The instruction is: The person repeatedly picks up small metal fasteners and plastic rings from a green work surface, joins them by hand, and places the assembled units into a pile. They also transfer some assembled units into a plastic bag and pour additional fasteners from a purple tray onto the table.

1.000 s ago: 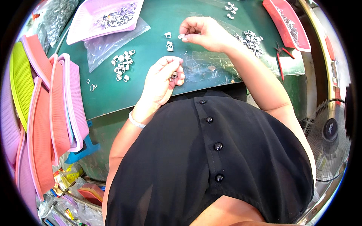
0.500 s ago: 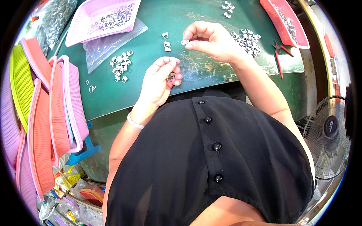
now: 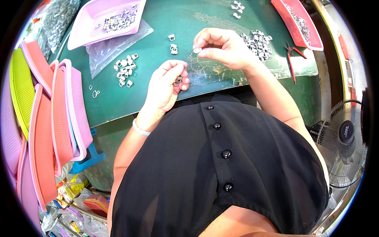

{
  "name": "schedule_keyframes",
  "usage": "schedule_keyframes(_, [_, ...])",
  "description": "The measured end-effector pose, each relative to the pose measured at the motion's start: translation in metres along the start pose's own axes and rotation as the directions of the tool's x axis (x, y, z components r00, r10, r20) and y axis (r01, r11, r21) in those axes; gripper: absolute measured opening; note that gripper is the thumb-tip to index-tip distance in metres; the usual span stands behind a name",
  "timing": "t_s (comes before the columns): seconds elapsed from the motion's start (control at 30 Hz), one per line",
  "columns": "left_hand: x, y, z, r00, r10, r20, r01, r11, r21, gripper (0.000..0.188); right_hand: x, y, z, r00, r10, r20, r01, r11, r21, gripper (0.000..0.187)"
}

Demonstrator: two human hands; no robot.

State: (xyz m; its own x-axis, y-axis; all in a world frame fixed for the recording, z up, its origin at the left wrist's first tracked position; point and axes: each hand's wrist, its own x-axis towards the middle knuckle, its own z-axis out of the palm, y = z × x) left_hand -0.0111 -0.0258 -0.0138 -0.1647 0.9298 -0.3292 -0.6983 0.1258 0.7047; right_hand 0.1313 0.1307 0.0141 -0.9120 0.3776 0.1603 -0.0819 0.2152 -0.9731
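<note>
My left hand is closed, its fingers curled round a small metal ring, part of which shows between them. Up and to the right, my right hand pinches a small pale, shiny metal piece between thumb and forefinger; it looks like a ring seen from its flat top. A few loose rings lie on the green table just beyond my left hand. A pile of rings is left of it, and a larger heap of rings sits beside my right wrist.
A lilac basket with metal pieces rests on a clear plastic bag. Red-handled pliers lie at the right, near a pink basket. Stacked baskets fill the left side. A fan stands at right.
My right hand has moved slightly down toward the left hand, with the small piece still pinched. My left hand stays nearly where it was.
</note>
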Motion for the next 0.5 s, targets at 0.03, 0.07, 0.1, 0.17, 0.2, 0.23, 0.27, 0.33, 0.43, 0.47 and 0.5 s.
schedule_keyframes(0.03, [0.000,0.000,0.000,1.000,0.005,-0.001,-0.005,1.000,-0.001,0.012,0.000,-0.003,-0.004,1.000,0.012,0.000,-0.012,0.990,-0.141,0.010])
schedule_keyframes(0.07, [0.000,0.000,-0.001,1.000,0.005,0.000,-0.005,1.000,-0.001,0.013,0.000,-0.006,-0.008,1.000,0.023,-0.003,-0.023,0.960,-0.279,0.011])
schedule_keyframes(0.1, [0.000,-0.001,-0.002,1.000,0.006,0.000,-0.006,1.000,-0.001,0.013,0.001,-0.008,-0.014,0.999,0.026,0.028,-0.008,0.872,-0.489,0.012])
schedule_keyframes(0.17, [0.001,-0.002,-0.003,1.000,0.003,0.009,-0.003,1.000,0.003,0.013,0.007,-0.008,-0.028,0.996,0.052,0.075,0.033,0.569,-0.822,0.015])
schedule_keyframes(0.2, [0.001,-0.002,-0.003,1.000,0.005,0.012,-0.005,1.000,0.005,0.013,0.010,-0.005,-0.030,0.996,0.041,0.082,0.048,0.536,-0.843,0.016])
schedule_keyframes(0.23, [0.001,-0.002,-0.003,1.000,0.006,0.020,-0.006,1.000,0.008,0.014,0.012,-0.003,-0.032,0.996,0.030,0.086,0.060,0.499,-0.864,0.016])
schedule_keyframes(0.27, [0.002,-0.001,-0.003,1.000,0.004,0.016,-0.004,1.000,0.008,0.014,0.015,0.000,-0.033,0.996,0.019,0.092,0.073,0.462,-0.884,0.016])
schedule_keyframes(0.33, [0.001,-0.001,-0.002,1.000,-0.001,0.003,0.001,1.000,0.008,0.014,0.031,0.005,-0.025,0.998,0.005,0.063,0.053,0.488,-0.871,0.017])
schedule_keyframes(0.43, [0.001,-0.001,-0.003,1.000,0.004,0.000,-0.004,1.000,0.004,0.014,0.055,0.019,-0.002,1.000,-0.020,0.010,0.018,0.495,-0.869,0.019])
schedule_keyframes(0.47, [0.001,-0.001,-0.003,1.000,0.002,0.009,-0.002,1.000,0.007,0.014,0.061,0.025,0.005,0.999,-0.031,-0.016,0.001,0.490,-0.872,0.020])
schedule_keyframes(0.5, [0.002,-0.001,-0.002,1.000,0.000,0.018,0.000,1.000,0.010,0.014,0.065,0.029,0.009,0.999,-0.044,-0.030,-0.005,0.484,-0.875,0.021])
